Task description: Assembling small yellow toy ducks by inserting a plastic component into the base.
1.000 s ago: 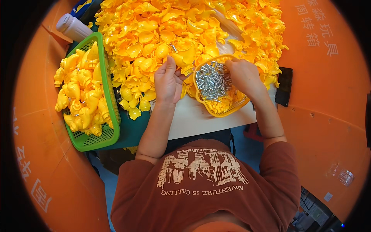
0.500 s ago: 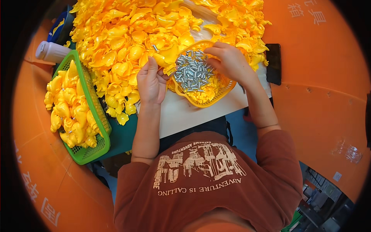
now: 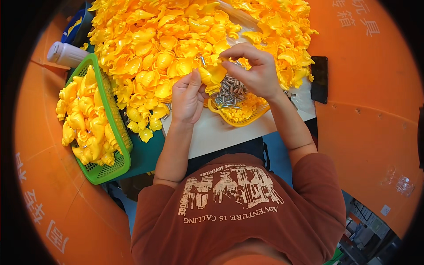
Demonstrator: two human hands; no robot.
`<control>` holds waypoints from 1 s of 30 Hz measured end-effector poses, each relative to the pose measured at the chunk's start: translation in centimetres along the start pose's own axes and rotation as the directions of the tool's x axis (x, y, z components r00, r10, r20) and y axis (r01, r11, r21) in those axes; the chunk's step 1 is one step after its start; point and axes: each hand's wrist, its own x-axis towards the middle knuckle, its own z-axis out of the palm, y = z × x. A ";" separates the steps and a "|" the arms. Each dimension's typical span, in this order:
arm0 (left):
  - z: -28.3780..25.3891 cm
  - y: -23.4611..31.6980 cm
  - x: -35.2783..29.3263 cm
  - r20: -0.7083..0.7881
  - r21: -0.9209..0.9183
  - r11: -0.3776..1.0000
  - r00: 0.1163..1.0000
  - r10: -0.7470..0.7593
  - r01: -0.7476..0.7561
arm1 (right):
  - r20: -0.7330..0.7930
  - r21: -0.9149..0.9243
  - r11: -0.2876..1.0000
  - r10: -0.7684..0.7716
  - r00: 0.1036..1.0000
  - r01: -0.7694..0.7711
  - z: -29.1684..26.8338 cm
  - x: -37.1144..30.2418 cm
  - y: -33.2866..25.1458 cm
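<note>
My left hand is closed, thumb and fingers pinching a curved yellow plastic shell. A silvery metal pin stands at the shell's upper edge. Just to the right, my right hand has its thumb and forefinger pinched together by the shell, with a small yellow piece between the tips. Below both hands sits a yellow basket with a heap of metal pins and small yellow plastic bits. My right hand hides part of that basket.
Loose yellow shells cover most of the table. A green basket of joined yellow figures stands at left, near a white bottle and blue container. A dark flat phone-like object lies at right, beside orange panels.
My right hand has lifted from the basket of pins and come left to the shell, now pinching a small yellow piece. My left hand still grips the shell, and the view has shifted slightly.
</note>
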 end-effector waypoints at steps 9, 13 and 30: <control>-0.3 0.3 0.1 0.042 -0.033 0.999 0.999 0.033 -0.031 | 0.066 -0.365 0.874 -0.320 0.945 0.321 0.0 1.1 -0.8; -0.1 0.2 0.1 0.007 0.008 0.996 0.996 0.092 -0.092 | 0.155 -0.494 0.763 -0.394 0.906 0.416 0.1 1.2 -1.6; -0.4 0.7 0.2 0.002 0.001 0.994 0.994 0.114 -0.114 | -0.005 -0.363 0.931 0.033 0.999 -0.032 0.5 1.1 -2.7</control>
